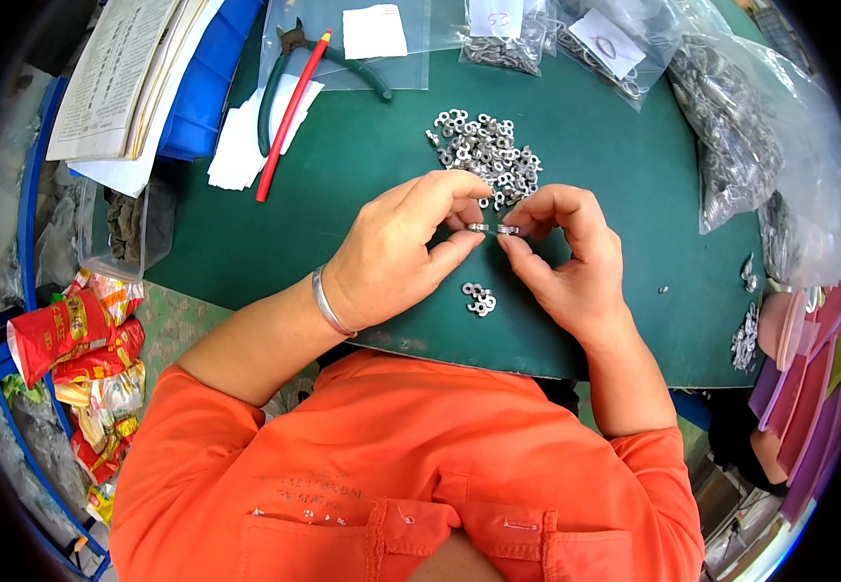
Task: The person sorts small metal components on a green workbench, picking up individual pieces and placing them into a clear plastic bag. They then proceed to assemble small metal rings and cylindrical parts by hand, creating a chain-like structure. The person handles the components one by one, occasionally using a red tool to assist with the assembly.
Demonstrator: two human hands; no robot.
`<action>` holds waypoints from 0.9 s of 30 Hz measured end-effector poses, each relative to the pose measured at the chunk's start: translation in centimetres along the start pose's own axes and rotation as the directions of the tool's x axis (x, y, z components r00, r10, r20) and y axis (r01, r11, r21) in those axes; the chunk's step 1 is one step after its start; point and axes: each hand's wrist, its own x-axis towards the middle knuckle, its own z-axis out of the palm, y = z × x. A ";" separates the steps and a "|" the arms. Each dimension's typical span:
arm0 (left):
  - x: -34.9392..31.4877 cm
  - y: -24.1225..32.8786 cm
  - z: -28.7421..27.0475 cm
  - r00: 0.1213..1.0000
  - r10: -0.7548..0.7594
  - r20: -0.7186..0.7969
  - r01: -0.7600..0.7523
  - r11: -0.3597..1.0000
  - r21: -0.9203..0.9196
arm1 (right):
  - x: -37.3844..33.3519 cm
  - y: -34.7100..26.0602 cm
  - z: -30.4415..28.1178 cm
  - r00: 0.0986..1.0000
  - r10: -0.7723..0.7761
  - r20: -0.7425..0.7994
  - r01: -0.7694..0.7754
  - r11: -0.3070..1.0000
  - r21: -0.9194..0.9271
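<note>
Thumb and fingertips of my left hand pinch a small silvery metal clip. Facing it, my right hand pinches another small metal piece, and a narrow gap separates the two. Just beyond my fingers lies a loose pile of small silver hook-shaped metal clips. A smaller cluster of like clips rests on the green table between my wrists, nearer to me. The exact shape of the held pieces is partly covered by my fingertips.
Green-handled cutters and a red pencil lie on white paper at the far left, beside a blue bin with papers. Plastic bags of metal parts fill the far right. Small chain-like bits sit near the right edge.
</note>
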 end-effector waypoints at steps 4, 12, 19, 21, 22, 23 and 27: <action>0.0 -0.1 0.1 0.999 0.031 -0.021 -0.031 0.999 0.012 | -0.1 0.2 0.2 1.000 -0.023 -0.013 0.024 0.999 0.049; 0.3 0.1 -0.1 0.998 0.069 0.013 -0.069 0.998 0.000 | -0.3 0.5 0.6 0.999 -0.036 -0.024 0.038 0.993 0.114; 0.3 0.3 -0.2 0.997 0.076 0.034 -0.077 0.997 0.030 | -0.3 0.2 0.5 0.997 -0.082 -0.004 0.082 0.992 0.092; 0.3 0.3 -0.2 0.996 0.082 0.041 -0.083 0.996 0.025 | -0.2 0.0 0.3 0.994 -0.106 0.020 0.104 0.993 0.062; 0.3 0.3 -0.2 0.996 0.079 0.044 -0.080 0.997 0.017 | -0.2 0.0 0.3 0.994 -0.107 0.022 0.105 0.992 0.076; 0.2 0.3 -0.2 0.996 0.078 0.046 -0.079 0.997 0.009 | -0.2 0.0 0.3 0.994 -0.108 0.023 0.106 0.990 0.089; 0.3 0.1 -0.5 0.991 0.105 0.086 -0.106 0.994 0.008 | -0.5 0.3 0.6 0.999 -0.039 0.000 0.039 0.978 0.207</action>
